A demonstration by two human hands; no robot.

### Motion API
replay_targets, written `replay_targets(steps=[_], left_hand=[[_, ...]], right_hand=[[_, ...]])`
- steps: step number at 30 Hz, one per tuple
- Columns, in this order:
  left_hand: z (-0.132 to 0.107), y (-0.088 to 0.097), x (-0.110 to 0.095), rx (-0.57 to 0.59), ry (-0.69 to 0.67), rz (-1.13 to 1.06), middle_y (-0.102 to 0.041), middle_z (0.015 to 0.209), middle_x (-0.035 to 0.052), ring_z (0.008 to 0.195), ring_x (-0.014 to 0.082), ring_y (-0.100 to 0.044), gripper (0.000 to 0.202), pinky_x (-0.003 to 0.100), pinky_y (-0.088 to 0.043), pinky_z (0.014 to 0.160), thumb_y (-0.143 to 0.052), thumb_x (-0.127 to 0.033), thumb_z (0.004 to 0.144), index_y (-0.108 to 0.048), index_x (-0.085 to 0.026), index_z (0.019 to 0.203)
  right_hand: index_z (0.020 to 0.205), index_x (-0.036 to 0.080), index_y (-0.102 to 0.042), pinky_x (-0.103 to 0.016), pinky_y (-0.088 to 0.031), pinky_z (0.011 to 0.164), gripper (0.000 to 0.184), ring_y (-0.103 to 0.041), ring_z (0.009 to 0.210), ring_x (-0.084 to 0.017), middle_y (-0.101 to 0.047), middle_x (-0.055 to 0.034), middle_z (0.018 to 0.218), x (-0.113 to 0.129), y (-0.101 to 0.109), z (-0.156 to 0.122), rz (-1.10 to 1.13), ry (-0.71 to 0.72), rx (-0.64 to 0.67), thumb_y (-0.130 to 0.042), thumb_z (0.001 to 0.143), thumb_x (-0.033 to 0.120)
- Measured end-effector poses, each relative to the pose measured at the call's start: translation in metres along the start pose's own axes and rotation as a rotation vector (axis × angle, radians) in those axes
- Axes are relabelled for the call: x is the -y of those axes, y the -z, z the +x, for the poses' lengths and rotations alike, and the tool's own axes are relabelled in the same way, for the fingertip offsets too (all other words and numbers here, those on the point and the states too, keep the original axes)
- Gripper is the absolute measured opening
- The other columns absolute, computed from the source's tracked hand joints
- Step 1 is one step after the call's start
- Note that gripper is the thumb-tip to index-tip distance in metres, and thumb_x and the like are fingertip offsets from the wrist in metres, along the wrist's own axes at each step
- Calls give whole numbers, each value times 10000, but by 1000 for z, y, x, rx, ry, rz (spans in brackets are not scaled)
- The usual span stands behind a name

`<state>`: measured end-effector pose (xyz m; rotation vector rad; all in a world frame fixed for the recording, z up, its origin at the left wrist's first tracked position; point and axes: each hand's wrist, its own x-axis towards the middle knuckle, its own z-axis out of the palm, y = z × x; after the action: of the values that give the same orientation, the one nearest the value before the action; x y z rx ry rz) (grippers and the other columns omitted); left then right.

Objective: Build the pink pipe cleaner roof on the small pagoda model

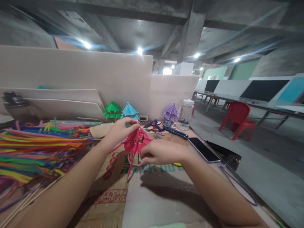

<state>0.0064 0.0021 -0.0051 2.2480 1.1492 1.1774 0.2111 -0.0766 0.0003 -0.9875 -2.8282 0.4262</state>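
Note:
A small pinkish-red model pavilion (135,141) with a layered, pointed roof stands on the cardboard in front of me. My left hand (123,127) pinches the tip of its roof between thumb and fingers. At the pavilion's lower right side, my right hand (159,152) is curled in, gripping the base or a post; its fingertips are partly hidden. Loose red strips hang from the roof, one running down toward me and one out to the left. Behind it stand a green pavilion (112,110), a light blue pavilion (129,110) and a purple pavilion (170,114).
Coloured fuzzy strips (42,145) pile up on the left, with thin sticks (30,199) nearer me. A glue gun (155,125), blue-handled tool (175,132), clear jar (185,114) and phone (204,149) lie toward the right. Pale boards (76,72) rise behind. A red chair (238,118) stands beyond.

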Motion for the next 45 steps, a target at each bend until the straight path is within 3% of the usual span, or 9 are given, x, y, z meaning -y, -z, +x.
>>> replay_targets(steps=[6, 13, 19, 25, 31, 35, 45], left_hand=[[-2, 1, -1, -31, -39, 29, -738, 1018, 69, 976, 247, -658, 342, 352, -460, 942, -609, -495, 866, -735, -179, 904], [-1, 1, 2, -27, -44, -3, -744, 998, 63, 955, 243, -659, 340, 339, -462, 928, -605, -490, 871, -742, -181, 904], [0, 3, 7, -7, -60, -34, -747, 993, 67, 920, 229, -664, 358, 327, -471, 915, -599, -484, 883, -745, -164, 950], [0, 2, 8, -42, -74, -40, -740, 933, 57, 897, 213, -660, 336, 314, -466, 901, -604, -469, 883, -730, -157, 870], [5, 11, 13, -141, 53, -142, -732, 902, 50, 856, 206, -642, 362, 294, -468, 818, -616, -498, 848, -715, -152, 873], [7, 16, 17, -165, 68, -176, -724, 855, 36, 825, 197, -631, 375, 275, -456, 770, -635, -525, 822, -701, -156, 842], [9, 19, 23, -114, 19, -226, -692, 870, 33, 832, 183, -615, 377, 268, -452, 791, -616, -527, 856, -683, -158, 902]], right_hand=[[897, 191, -715, -220, -310, 573, 205, -524, 628, -94, -699, 8, 774, 0, 1, 0, 1, -19, -12, -591, 944, 346], [893, 188, -709, -220, -316, 586, 201, -533, 634, -93, -706, 10, 775, 1, 0, 1, 26, 11, 5, -583, 951, 334], [908, 197, -724, -232, -311, 580, 207, -553, 647, -110, -708, 5, 779, 5, 13, -5, -33, -61, -48, -556, 954, 309], [1014, 196, -720, -244, -370, 632, 266, -618, 740, -146, -737, -25, 897, -8, 26, -15, -3, -109, -127, -511, 977, 355], [1017, 200, -707, -251, -382, 640, 301, -627, 766, -156, -736, -26, 914, -15, 32, -19, -17, -155, -187, -494, 981, 411], [942, 205, -692, -255, -357, 616, 306, -593, 706, -145, -707, -10, 821, -16, 32, -18, -52, -194, -169, -486, 979, 428], [979, 204, -708, -255, -364, 630, 293, -622, 739, -153, -732, -23, 875, -19, 32, -17, -48, -193, -173, -487, 975, 397]])
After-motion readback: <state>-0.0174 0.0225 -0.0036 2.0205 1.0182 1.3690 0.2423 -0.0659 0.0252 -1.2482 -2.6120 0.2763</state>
